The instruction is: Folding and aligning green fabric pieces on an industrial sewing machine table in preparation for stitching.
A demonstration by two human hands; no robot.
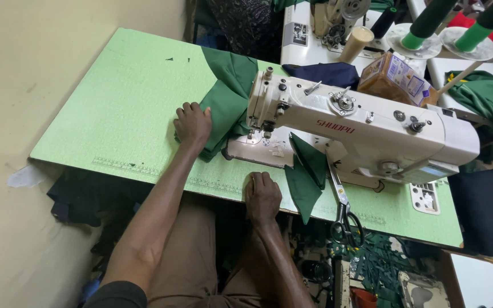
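Note:
A white sewing machine (366, 128) stands on a light green table (121, 108). Dark green fabric (229, 97) lies under its needle end and spreads to the left. My left hand (192, 124) presses flat on the left edge of that fabric. My right hand (262, 194) rests at the table's near edge, fingers curled, just left of a smaller folded green fabric piece (306, 177) that hangs over the edge. Whether the right hand grips anything is hidden.
Black-handled scissors (342, 211) lie on the table right of the folded piece. A second sewing machine (332, 20), thread cones (429, 23), a packet (395, 77) and more green cloth (492, 100) sit behind. A wall runs along the left.

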